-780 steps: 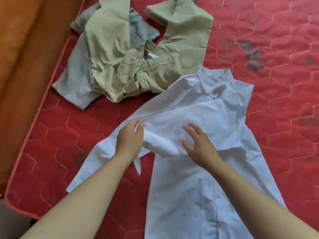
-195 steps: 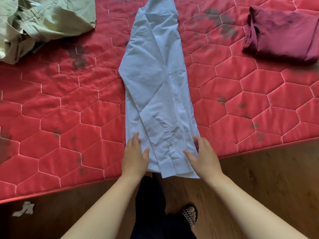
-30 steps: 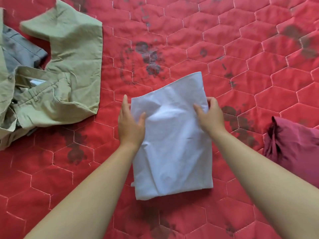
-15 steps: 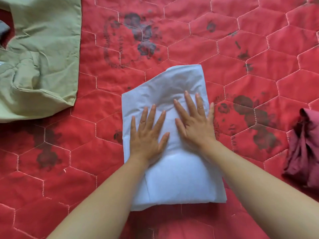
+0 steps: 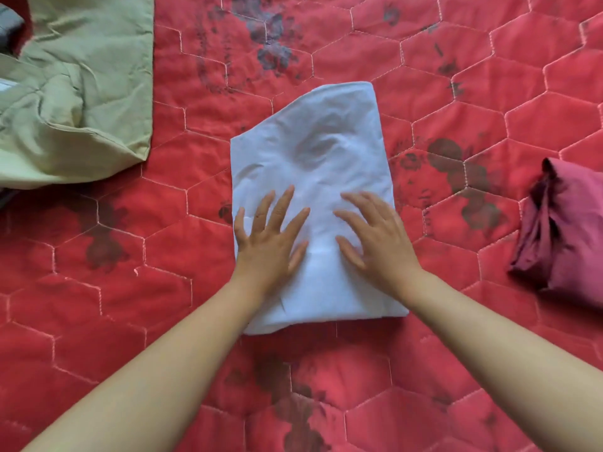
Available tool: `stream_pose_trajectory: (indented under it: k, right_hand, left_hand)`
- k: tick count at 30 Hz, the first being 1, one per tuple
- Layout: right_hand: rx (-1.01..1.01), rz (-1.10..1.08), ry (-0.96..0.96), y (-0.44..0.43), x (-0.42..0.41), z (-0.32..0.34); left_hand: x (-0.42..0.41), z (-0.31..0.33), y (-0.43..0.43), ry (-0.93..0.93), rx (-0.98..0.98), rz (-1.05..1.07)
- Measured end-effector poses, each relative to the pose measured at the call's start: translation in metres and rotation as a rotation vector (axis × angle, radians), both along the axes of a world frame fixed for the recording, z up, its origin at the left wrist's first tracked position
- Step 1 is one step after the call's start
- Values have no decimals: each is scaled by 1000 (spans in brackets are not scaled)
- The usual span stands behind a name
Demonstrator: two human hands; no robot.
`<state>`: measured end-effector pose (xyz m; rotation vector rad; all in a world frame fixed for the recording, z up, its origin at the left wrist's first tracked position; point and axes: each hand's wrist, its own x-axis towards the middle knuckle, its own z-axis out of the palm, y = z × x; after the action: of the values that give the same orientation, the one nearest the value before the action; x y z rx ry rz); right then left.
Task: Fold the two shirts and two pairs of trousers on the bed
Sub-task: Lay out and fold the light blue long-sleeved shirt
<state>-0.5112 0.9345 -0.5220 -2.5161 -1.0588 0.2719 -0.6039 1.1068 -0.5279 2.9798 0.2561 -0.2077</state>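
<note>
The pale blue shirt lies folded into a compact rectangle in the middle of the red quilted bed. My left hand rests flat on its lower left part, fingers spread. My right hand lies flat on its lower right part, fingers apart. Neither hand grips the cloth. Khaki trousers lie crumpled at the upper left, with a bit of grey garment showing at the left edge. A folded maroon shirt sits at the right edge.
The bed cover shows dark flower prints between the clothes. Red quilt stretches beyond the folded shirt and in front of it, under my forearms.
Both hands slid back toward me along the folded shirt, from its middle to its lower half, staying flat. A second ago they held its side edges.
</note>
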Motion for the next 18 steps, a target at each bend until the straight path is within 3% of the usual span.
stream_pose_trajectory:
  k: [6,10,18]
  right_hand:
    - [-27,-3,105,-53,-72,6]
    - [-152,102,115,-66,-78,-7]
    - [-138,90,108,-53,-74,10]
  left_hand:
    - [-84,25,-17,7,-214,-146]
    - [-100,12,-22,52,-190,-104]
    - [-105,16,-21,129,-274,-32]
